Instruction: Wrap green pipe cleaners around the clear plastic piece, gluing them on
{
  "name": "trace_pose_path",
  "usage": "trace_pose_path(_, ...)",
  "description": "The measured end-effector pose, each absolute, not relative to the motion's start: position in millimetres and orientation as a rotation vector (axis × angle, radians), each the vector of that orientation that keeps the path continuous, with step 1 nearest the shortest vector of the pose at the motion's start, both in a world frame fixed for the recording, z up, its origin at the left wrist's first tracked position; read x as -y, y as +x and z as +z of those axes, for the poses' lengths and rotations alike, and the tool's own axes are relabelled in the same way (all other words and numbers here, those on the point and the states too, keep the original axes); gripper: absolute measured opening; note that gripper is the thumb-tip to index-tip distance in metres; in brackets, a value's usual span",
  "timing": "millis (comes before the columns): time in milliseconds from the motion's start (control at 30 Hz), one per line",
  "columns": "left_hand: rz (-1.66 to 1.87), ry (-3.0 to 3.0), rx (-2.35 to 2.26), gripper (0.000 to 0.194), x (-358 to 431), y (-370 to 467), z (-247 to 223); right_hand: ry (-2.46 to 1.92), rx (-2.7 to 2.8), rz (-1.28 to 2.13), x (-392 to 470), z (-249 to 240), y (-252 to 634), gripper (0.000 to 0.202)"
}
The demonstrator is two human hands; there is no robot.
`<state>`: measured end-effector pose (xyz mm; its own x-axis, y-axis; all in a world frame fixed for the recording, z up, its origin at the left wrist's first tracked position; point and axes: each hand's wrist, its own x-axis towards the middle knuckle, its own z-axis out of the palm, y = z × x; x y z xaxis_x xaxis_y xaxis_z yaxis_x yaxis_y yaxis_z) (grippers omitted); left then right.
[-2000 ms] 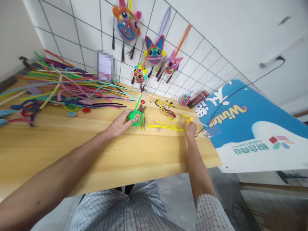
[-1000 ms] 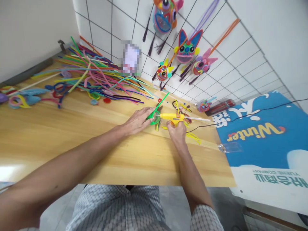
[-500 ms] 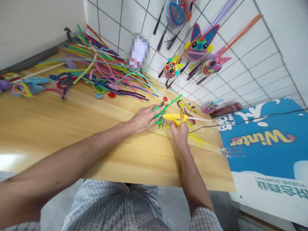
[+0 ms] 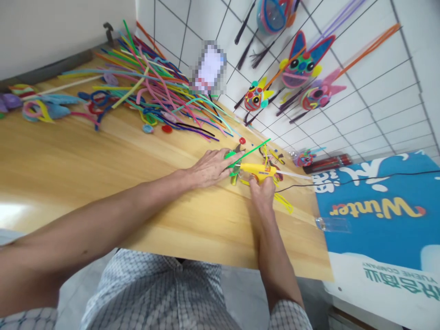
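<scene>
Left hand (image 4: pixel 211 168): grasping a green coil (image 4: pixel 231 160) from above, fingers reaching over it. Right hand (image 4: pixel 263 190): clenching a yellow glue gun (image 4: pixel 257 171), its nozzle pointing left at the coil, between both hands. Hazards: left fingertips lying near the probably hot tip, one slip possibly burning them; black cord (image 4: pixel 309 184), trailing rightward from the right hand, possibly snagging and jerking the aim.

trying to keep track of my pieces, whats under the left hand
The left hand has its fingers over part of a round, bright green, fuzzy piece, whose edges show past them. Anything beneath the palm is covered and can't be seen.
</scene>
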<state>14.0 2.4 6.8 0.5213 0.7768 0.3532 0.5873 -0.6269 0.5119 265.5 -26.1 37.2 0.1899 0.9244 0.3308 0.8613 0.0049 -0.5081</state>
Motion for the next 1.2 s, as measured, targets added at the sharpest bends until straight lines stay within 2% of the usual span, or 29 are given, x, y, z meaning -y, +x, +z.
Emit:
trace_pose_path(667,0.837,2.423,-1.154,0.063,-0.8,15.4,6.8,-1.91,1.64,0.084,24.1,32.9,268.1,0.022)
trace_pose_path(1200,0.813,2.415,-1.147,0.065,1.1,13.4,10.5,-1.909,1.635,0.07,24.8,34.3,268.2,0.028)
